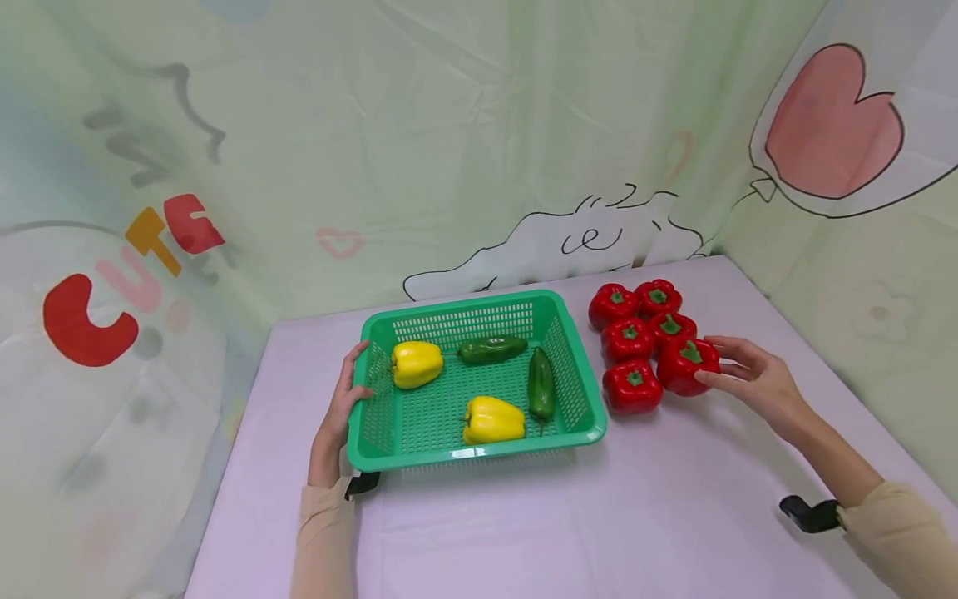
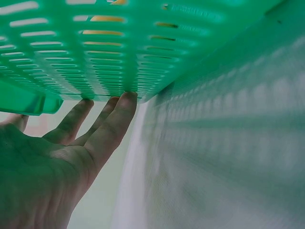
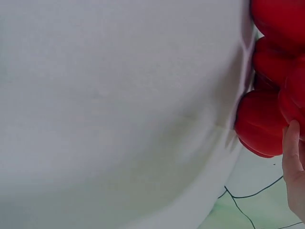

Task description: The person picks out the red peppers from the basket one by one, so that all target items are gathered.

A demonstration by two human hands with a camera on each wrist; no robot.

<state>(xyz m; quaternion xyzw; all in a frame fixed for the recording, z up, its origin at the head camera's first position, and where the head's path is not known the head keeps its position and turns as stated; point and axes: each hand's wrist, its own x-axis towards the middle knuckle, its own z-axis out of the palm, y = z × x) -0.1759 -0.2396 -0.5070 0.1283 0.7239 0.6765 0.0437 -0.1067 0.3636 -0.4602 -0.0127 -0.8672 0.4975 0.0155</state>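
A green plastic basket (image 1: 524, 448) with slotted sides is held at its left rim by my left hand (image 1: 338, 416). The thumb lies over the rim; in the left wrist view, fingers (image 2: 112, 126) reach up against the slotted outside. Inside lie two yellow bell peppers (image 1: 417, 364) and two long green peppers (image 1: 540, 387), apart from one another. At the right, my right hand (image 1: 763, 387) grips a red bell pepper (image 1: 683, 373) between thumb and fingers. That pepper is at the near right of a cluster of red bell peppers (image 1: 632, 387).
A pale lilac cloth (image 1: 479, 532) covers the table. Printed curtains (image 1: 464, 150) hang behind and at both sides, close to the table's edges. Black straps (image 1: 808, 514) are on both wrists.
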